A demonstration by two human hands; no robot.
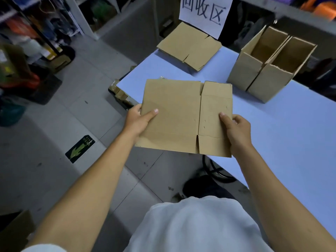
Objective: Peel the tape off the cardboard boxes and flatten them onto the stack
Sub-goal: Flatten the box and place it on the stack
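Observation:
A flattened brown cardboard box [178, 115] is held level in the air over the near left corner of the blue table [272, 124]. My left hand [138, 120] grips its left edge, thumb on top. My right hand [236, 131] grips its right edge, thumb on top and fingers underneath. A stack of flattened boxes [189, 46] lies at the table's far left corner. Two upright open boxes [269, 60] stand side by side at the far right of the table.
A white paper sign with large characters [205, 13] hangs behind the stack. Shelves with goods [36, 33] line the left side. The grey tiled floor carries a green arrow sticker [80, 149]. A dark wheeled base [216, 170] sits under the table.

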